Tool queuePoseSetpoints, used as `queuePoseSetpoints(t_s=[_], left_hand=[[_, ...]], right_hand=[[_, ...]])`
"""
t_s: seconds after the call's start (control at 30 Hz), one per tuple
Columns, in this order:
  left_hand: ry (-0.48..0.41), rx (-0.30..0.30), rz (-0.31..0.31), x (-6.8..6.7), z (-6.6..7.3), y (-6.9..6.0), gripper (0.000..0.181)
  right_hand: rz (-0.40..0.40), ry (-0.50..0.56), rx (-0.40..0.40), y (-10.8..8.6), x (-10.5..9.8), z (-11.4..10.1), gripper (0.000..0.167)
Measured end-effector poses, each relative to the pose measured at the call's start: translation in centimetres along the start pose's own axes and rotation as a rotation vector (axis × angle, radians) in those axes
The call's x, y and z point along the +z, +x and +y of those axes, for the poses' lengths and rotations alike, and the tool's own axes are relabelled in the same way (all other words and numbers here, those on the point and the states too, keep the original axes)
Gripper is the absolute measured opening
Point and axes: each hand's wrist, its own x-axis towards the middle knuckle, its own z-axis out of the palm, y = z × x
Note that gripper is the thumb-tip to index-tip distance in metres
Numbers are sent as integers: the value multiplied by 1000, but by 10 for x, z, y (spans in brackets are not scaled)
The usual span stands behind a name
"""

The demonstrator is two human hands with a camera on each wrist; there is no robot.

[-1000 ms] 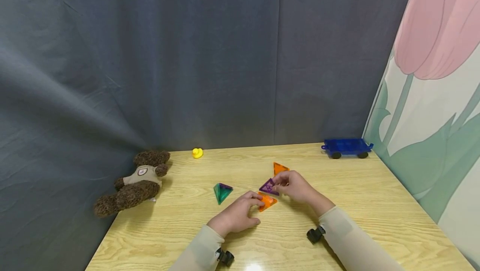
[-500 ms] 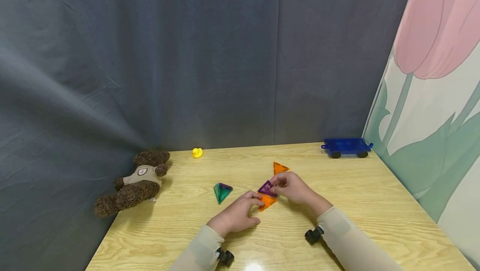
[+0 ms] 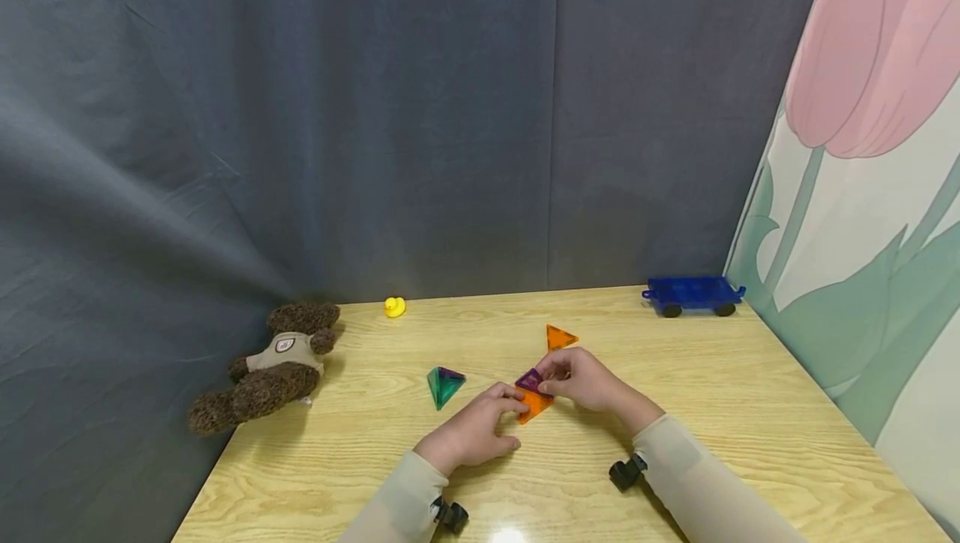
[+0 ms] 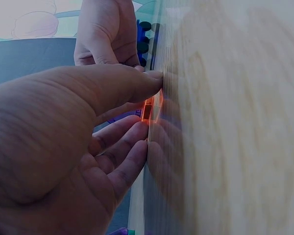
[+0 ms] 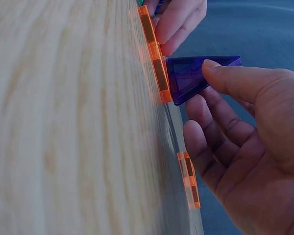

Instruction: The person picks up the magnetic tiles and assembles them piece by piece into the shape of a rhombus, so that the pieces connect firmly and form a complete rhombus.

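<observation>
My right hand [image 3: 588,380] pinches a purple triangular magnetic tile [image 5: 185,78] between thumb and fingers. The tile stands up from the table, its lower edge at an orange triangular magnetic tile [image 3: 538,406] lying flat. On the left side of that orange tile rest the fingertips of my left hand [image 3: 477,428], the thumb apart from it in the head view. Beyond my right hand lies a second orange triangular magnetic tile [image 3: 559,337]. To the left, a small pyramid of green and purple magnetic tiles [image 3: 444,388] sits on the table.
A brown teddy bear [image 3: 288,353] lies at the table's left edge. Along the back stand a yellow toy duck [image 3: 395,307] and, at the right, a blue toy wagon [image 3: 692,294]. A dark curtain [image 3: 420,126] hangs behind the wooden table [image 3: 360,476].
My right hand has brought the purple tile slightly left and nearer, onto the orange tile's edge, and tilted it up. My left hand has stayed in place.
</observation>
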Motion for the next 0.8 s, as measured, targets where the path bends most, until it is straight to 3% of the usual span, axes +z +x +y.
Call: queuePoseSetpoints(t_s=[0.8], left_hand=[[-12, -2, 4, 1, -3, 1, 50]], right_hand=[[-5, -5, 23, -1, -3, 1, 11]])
